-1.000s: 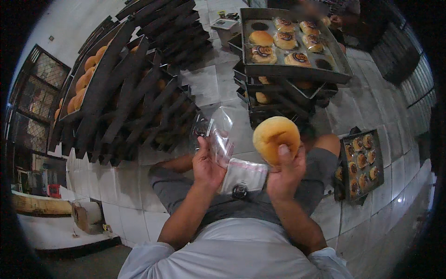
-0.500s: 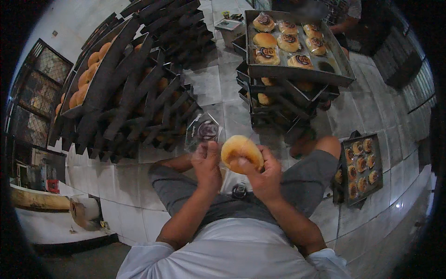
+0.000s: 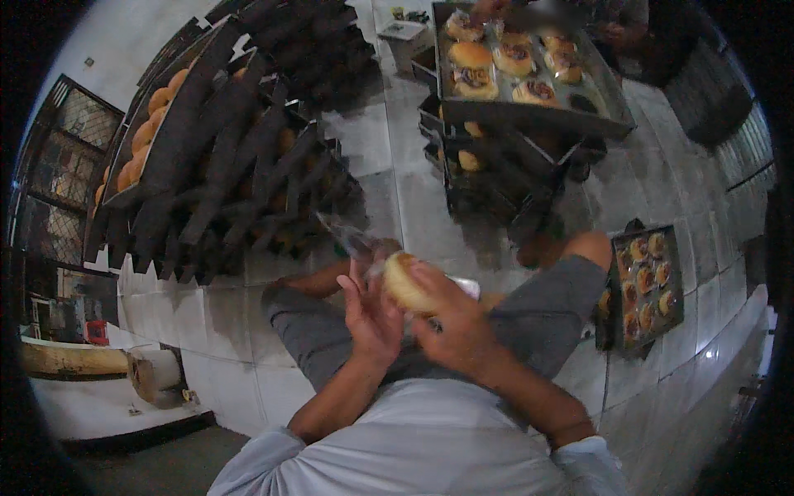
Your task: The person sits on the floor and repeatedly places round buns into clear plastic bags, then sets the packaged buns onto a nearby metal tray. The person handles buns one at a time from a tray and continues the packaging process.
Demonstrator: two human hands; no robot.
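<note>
In front of my lap, my right hand (image 3: 463,322) grips a round golden bun (image 3: 407,286), which is tipped on its side. My left hand (image 3: 372,318) is palm up beside it, with a clear plastic bag (image 3: 347,237) at its fingers. The bun's left edge meets the left hand and the bag. Blur and the bun hide how far the bun sits in the bag's mouth. Partly behind my right hand, a whitish plastic packet (image 3: 465,287) shows near my lap.
A dark tray of bagged buns (image 3: 538,112) tops a stack ahead right, with another person's hand (image 3: 488,10) at its far edge. Crisscrossed dark trays (image 3: 223,165) holding plain buns rise at left. A smaller tray (image 3: 680,289) of bagged buns lies at right on the tiled floor.
My right hand has turned the bun on its side and brought it left and slightly down against my left hand. The bag has tilted and crumpled, and my left palm has turned up.
</note>
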